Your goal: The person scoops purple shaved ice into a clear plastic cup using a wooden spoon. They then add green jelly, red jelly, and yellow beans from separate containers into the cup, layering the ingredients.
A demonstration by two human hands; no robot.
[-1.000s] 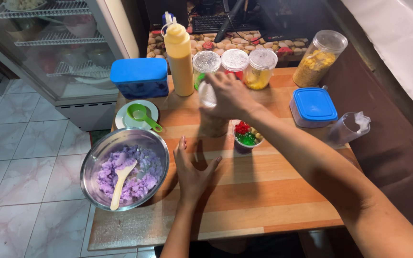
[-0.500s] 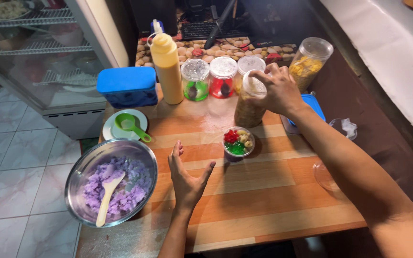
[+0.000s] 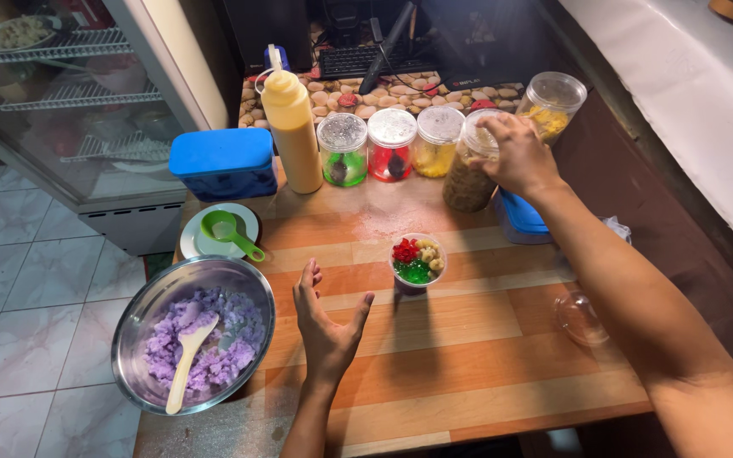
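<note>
Jar point(image 3: 470, 180) upright, back right | my right hand point(image 3: 515, 153) clamped over its lid | left hand point(image 3: 326, 326) open, empty, nearer cup point(image 3: 417, 259)

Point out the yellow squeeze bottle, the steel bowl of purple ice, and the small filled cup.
Yellow squeeze bottle point(image 3: 292, 136), head view, on its body.
Steel bowl of purple ice point(image 3: 156, 293), head view, on its bare rim.
Small filled cup point(image 3: 417, 259), head view, on its toppings.

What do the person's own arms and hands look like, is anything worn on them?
Both are bare: the left hand and right hand show no gloves, rings or watch, and no sleeves cover either forearm as far as the view reaches. Fingernails are short and unpainted.
</note>
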